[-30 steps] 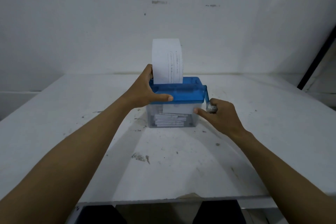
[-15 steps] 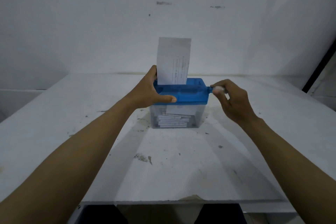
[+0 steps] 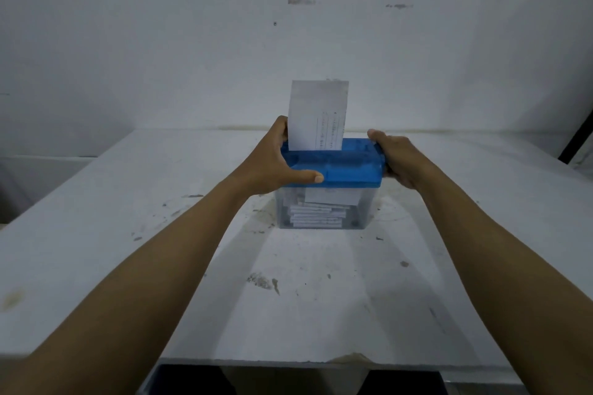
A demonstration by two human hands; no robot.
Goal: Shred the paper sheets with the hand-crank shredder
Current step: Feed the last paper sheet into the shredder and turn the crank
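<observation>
The shredder [image 3: 333,167] on the desk [image 3: 128,202] is gripped at either end by the left hand [image 3: 272,163] and right hand [image 3: 398,157]. A paper sheet [image 3: 317,115] is stood in its slot; strips [image 3: 316,215] are piled in its clear bin [image 3: 362,212].

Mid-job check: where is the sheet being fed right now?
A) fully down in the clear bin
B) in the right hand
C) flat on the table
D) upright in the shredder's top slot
D: the paper sheet stands upright out of the blue shredder lid, which the left hand grips; only strips lie in the clear bin.
</observation>
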